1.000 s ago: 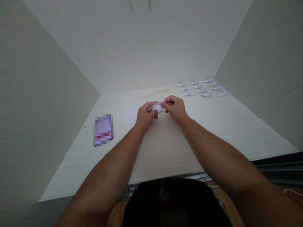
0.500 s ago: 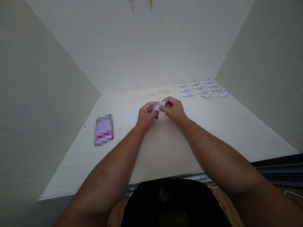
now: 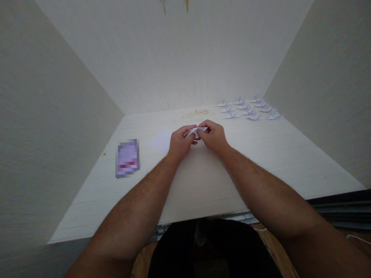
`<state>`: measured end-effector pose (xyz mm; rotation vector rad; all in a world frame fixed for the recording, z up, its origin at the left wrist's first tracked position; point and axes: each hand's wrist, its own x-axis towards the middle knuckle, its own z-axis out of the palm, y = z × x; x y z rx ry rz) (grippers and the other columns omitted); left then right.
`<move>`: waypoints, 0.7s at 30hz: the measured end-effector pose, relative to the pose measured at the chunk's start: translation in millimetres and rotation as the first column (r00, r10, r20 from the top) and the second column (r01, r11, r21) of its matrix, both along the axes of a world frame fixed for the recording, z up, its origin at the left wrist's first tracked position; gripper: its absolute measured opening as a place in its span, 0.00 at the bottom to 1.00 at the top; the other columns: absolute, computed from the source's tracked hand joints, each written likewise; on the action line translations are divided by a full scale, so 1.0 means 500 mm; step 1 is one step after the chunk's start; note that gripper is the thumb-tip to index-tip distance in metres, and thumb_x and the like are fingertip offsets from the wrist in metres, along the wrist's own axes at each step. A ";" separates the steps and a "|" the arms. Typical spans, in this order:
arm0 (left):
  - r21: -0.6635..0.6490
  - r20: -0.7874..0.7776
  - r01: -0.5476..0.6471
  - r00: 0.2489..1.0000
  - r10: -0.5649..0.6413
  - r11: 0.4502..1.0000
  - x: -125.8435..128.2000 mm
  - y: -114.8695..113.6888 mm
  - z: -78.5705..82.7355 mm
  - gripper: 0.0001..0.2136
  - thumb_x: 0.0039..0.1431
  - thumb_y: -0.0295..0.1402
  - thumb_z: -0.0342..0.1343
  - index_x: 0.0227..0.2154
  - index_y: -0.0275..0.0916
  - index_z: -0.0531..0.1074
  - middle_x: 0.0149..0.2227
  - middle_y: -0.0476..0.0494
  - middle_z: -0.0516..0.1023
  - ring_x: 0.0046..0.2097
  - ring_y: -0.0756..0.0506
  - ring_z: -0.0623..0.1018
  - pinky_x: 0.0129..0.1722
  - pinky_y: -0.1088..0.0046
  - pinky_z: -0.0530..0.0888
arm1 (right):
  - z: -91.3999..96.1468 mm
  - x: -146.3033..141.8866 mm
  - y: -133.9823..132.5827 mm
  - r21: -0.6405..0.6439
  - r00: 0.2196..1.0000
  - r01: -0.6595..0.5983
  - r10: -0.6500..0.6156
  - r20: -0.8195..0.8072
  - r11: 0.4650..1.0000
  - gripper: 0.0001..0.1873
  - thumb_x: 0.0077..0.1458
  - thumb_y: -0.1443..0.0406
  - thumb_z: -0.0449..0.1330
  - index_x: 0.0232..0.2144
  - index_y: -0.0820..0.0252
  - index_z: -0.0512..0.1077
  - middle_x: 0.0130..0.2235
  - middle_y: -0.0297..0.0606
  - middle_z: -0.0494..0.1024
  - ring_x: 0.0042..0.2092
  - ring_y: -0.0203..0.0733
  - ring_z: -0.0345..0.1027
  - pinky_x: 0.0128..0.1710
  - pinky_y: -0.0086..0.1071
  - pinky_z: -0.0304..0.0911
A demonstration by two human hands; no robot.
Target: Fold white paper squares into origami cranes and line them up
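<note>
A small folded white paper (image 3: 198, 131) is held just above the desk between my two hands. My left hand (image 3: 182, 141) pinches its left end, thumb on the near side. My right hand (image 3: 212, 134) is closed on the right end, with the thumb pressed near the middle of the paper. Fingers hide part of the folds. Beside my left hand, partly covered by it, white paper (image 3: 160, 140) lies flat on the desk.
Several folded white paper cranes (image 3: 248, 109) stand in rows at the back right of the white desk (image 3: 199, 185). A blurred purple packet (image 3: 127, 157) lies at the left, with a small orange spot (image 3: 104, 154) beside it. Walls enclose the back and sides.
The folded paper has turned and now looks flatter and wider, with a crease showing along it. My right hand has shifted slightly to the right; both hands still hold the paper.
</note>
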<state>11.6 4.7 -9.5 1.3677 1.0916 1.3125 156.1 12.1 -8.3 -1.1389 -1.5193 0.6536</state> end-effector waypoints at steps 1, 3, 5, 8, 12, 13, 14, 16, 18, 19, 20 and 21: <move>-0.005 0.004 0.006 1.000 -0.006 1.000 0.000 -0.001 0.001 0.18 0.50 0.33 0.65 0.45 0.34 0.78 0.38 0.40 0.84 0.34 0.45 0.84 0.30 0.72 0.80 | 0.000 0.000 0.000 0.003 1.000 0.012 -0.012 -0.005 1.000 0.04 0.50 0.64 0.61 0.28 0.58 0.75 0.22 0.29 0.73 0.25 0.35 0.64 0.27 0.30 0.59; -0.015 0.013 0.018 1.000 -0.018 1.000 0.000 -0.002 0.002 0.17 0.50 0.32 0.64 0.45 0.34 0.78 0.37 0.41 0.84 0.34 0.45 0.84 0.30 0.72 0.80 | 0.001 0.000 0.001 0.015 1.000 0.019 -0.019 -0.012 1.000 0.05 0.50 0.66 0.61 0.29 0.57 0.78 0.25 0.31 0.76 0.27 0.36 0.67 0.29 0.31 0.62; -0.018 0.022 0.021 1.000 -0.021 1.000 0.000 -0.003 0.002 0.16 0.50 0.32 0.64 0.43 0.34 0.78 0.35 0.42 0.84 0.35 0.45 0.84 0.30 0.72 0.80 | 0.003 -0.002 0.001 0.035 1.000 0.017 -0.016 -0.012 0.999 0.08 0.50 0.67 0.61 0.31 0.56 0.81 0.30 0.33 0.80 0.31 0.37 0.70 0.33 0.32 0.65; -0.014 0.036 0.015 0.999 -0.015 1.000 0.000 -0.001 0.000 0.15 0.50 0.31 0.64 0.42 0.34 0.77 0.34 0.42 0.83 0.34 0.44 0.84 0.30 0.72 0.80 | 0.005 -0.004 0.001 0.066 1.000 0.009 -0.008 -0.015 0.998 0.11 0.49 0.69 0.60 0.32 0.55 0.83 0.32 0.34 0.82 0.33 0.38 0.72 0.37 0.33 0.67; -0.018 0.051 0.008 0.999 -0.007 1.000 -0.001 0.003 -0.004 0.16 0.49 0.30 0.64 0.43 0.34 0.77 0.32 0.43 0.83 0.33 0.45 0.84 0.30 0.72 0.80 | 0.003 -0.003 0.004 0.062 0.998 -0.019 0.023 -0.066 0.998 0.14 0.49 0.71 0.58 0.33 0.55 0.83 0.34 0.35 0.82 0.34 0.38 0.73 0.37 0.33 0.68; -0.020 0.055 0.006 0.998 -0.005 1.000 -0.001 0.003 -0.005 0.17 0.49 0.30 0.64 0.43 0.34 0.76 0.32 0.43 0.82 0.32 0.45 0.84 0.30 0.72 0.80 | 0.001 -0.002 0.005 0.052 0.996 -0.026 0.030 -0.081 0.998 0.15 0.49 0.71 0.57 0.33 0.55 0.83 0.33 0.35 0.82 0.34 0.38 0.73 0.36 0.33 0.68; -0.022 0.058 0.006 0.998 -0.005 1.000 -0.001 0.003 -0.005 0.17 0.49 0.30 0.64 0.44 0.34 0.76 0.31 0.43 0.82 0.32 0.45 0.84 0.30 0.71 0.80 | 0.000 -0.001 0.006 0.043 0.995 -0.029 0.032 -0.094 0.999 0.16 0.49 0.71 0.56 0.33 0.55 0.83 0.33 0.35 0.82 0.33 0.38 0.73 0.35 0.33 0.68; -0.026 0.063 0.007 0.998 -0.006 1.000 -0.001 0.001 -0.004 0.18 0.49 0.31 0.64 0.45 0.33 0.76 0.30 0.43 0.82 0.32 0.45 0.84 0.30 0.71 0.81 | -0.003 0.001 0.009 0.028 0.993 -0.027 0.030 -0.112 0.999 0.16 0.49 0.71 0.55 0.33 0.55 0.83 0.30 0.35 0.80 0.32 0.38 0.72 0.33 0.32 0.68; -0.033 0.064 0.016 0.998 -0.014 0.999 -0.001 0.000 -0.003 0.19 0.49 0.31 0.65 0.45 0.33 0.76 0.29 0.43 0.82 0.31 0.45 0.84 0.30 0.71 0.81 | -0.003 0.003 0.010 0.025 0.991 -0.028 0.031 -0.132 0.999 0.15 0.49 0.71 0.56 0.32 0.56 0.82 0.29 0.34 0.79 0.32 0.37 0.72 0.32 0.32 0.67; -0.038 0.066 0.022 0.998 -0.019 0.999 -0.001 -0.001 -0.002 0.19 0.49 0.31 0.65 0.46 0.33 0.76 0.29 0.43 0.82 0.31 0.45 0.84 0.30 0.71 0.81 | -0.002 0.003 0.010 0.027 0.989 -0.034 0.038 -0.144 0.999 0.14 0.49 0.70 0.56 0.32 0.56 0.82 0.29 0.34 0.79 0.32 0.37 0.71 0.31 0.31 0.67; -0.044 0.069 0.029 0.997 -0.026 0.999 -0.002 -0.002 -0.001 0.19 0.49 0.30 0.65 0.46 0.33 0.76 0.29 0.43 0.82 0.30 0.45 0.83 0.30 0.71 0.81 | -0.001 0.004 0.010 0.029 0.987 -0.045 0.049 -0.155 0.999 0.14 0.49 0.70 0.56 0.32 0.56 0.81 0.29 0.34 0.78 0.31 0.37 0.71 0.31 0.31 0.66; -0.049 0.073 0.041 0.997 -0.037 0.998 -0.002 -0.002 -0.001 0.20 0.49 0.30 0.64 0.47 0.33 0.75 0.29 0.43 0.82 0.30 0.45 0.83 0.31 0.71 0.81 | 0.001 0.004 0.009 0.029 0.984 -0.059 0.063 -0.165 0.998 0.13 0.49 0.70 0.57 0.32 0.56 0.81 0.30 0.34 0.78 0.31 0.36 0.70 0.30 0.30 0.66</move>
